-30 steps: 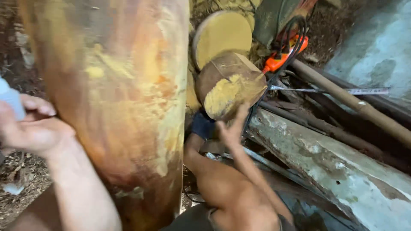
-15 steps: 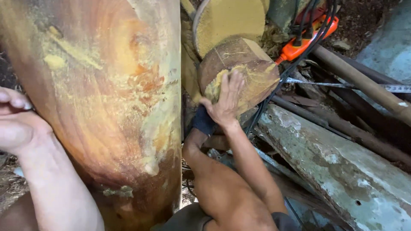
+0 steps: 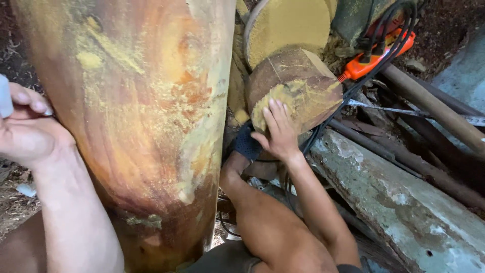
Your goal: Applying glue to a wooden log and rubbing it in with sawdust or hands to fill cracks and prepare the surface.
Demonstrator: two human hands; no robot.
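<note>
A: Entry, right hand point(image 3: 279, 132). Position?

B: Centre of the frame, laid flat with fingers spread on the cut face of a short log section point(image 3: 295, 91). Palm at the lower edge of that face, fingertips pointing up. Open and pressing, not wrapped round anything.

A: Where does the section lie relative to the hand?

B: Directly under and above it, upper centre of the frame, cut end tilted toward the viewer. A second round point(image 3: 288, 25) with a pale yellow face sits just behind it, at the top edge.

A: Appearance?

B: Brown rounded side, hewn flat facets, and a yellow-ochre patch on the face where the fingers rest. Black cables point(image 3: 353, 86) run down its right side from an orange power tool point(image 3: 376, 55) at upper right.

A: Left hand point(image 3: 28, 134)?

B: Left edge of the frame, curled into a loose fist, thumb over the fingers, pinching a small pale object point(image 3: 5, 96) mostly cut off by the frame; I cannot tell what it is. It sits just beside a big upright trunk point(image 3: 146, 121), reddish-orange with yellow streaks, filling the left half.

A: Other?

B: A weathered grey beam point(image 3: 404, 197) lies across the lower right.
</note>
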